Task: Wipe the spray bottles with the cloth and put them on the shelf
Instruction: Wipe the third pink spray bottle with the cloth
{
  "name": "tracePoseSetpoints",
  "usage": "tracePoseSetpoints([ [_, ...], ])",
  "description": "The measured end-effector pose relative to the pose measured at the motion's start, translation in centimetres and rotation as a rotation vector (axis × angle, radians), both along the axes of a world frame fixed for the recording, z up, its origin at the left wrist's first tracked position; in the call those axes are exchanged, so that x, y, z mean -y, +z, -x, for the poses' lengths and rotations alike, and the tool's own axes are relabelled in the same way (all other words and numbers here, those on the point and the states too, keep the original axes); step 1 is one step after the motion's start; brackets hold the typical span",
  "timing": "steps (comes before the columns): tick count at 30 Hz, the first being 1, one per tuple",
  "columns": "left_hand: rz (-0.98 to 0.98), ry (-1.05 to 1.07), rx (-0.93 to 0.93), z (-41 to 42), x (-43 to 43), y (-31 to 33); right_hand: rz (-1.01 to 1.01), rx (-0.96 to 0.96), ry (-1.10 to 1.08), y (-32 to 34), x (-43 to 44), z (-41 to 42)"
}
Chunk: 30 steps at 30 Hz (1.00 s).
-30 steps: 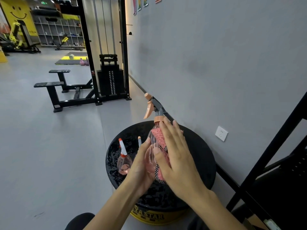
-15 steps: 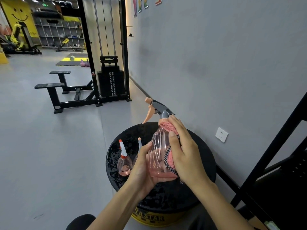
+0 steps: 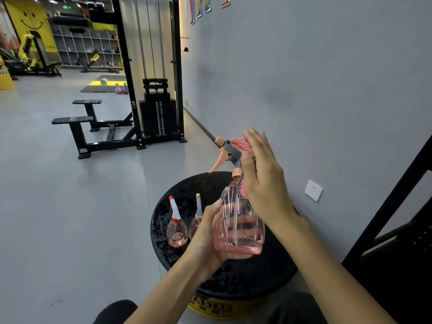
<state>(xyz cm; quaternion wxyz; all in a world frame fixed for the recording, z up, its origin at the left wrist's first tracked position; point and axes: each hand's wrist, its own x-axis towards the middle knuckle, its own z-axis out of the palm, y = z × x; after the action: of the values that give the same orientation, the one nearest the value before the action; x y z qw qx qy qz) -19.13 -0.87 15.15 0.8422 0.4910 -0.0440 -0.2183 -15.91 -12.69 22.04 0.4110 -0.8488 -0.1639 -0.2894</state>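
A clear pink spray bottle (image 3: 238,228) with a grey and orange trigger head is held upright over a round black stool (image 3: 245,274). My left hand (image 3: 210,232) grips its body from the left and below. My right hand (image 3: 261,178) presses a pink cloth (image 3: 242,145) against the bottle's neck and the back of the trigger head, thumb on the front. Two smaller pink spray bottles stand on the stool's left part: one with a white and red nozzle (image 3: 177,228), one with a grey nozzle (image 3: 197,218), partly behind my left hand.
A black shelf frame (image 3: 397,218) rises at the right edge. The grey wall with a white socket (image 3: 313,190) is close behind the stool. A black cable weight machine (image 3: 156,108) and benches (image 3: 77,122) stand on the grey floor beyond.
My right hand and the cloth have slid up from the bottle's body to its neck and trigger head. The bottle has risen slightly and my left hand keeps hold of it.
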Motion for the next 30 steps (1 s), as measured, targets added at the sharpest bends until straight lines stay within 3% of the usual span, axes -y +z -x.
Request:
tracePoseSetpoints([
  [14, -0.022, -0.005, 0.005, -0.1, 0.0, -0.5, 0.540, -0.209, 0.098, 0.1, -0.8, 0.0],
  [23, -0.027, -0.039, 0.037, 0.1, 0.4, -0.5, 0.473, -0.283, 0.065, 1.8, -0.2, -2.0],
  [30, -0.035, -0.027, 0.052, -0.2, 0.2, -0.8, 0.605, -0.245, 0.107, 0.5, -0.7, -0.1],
])
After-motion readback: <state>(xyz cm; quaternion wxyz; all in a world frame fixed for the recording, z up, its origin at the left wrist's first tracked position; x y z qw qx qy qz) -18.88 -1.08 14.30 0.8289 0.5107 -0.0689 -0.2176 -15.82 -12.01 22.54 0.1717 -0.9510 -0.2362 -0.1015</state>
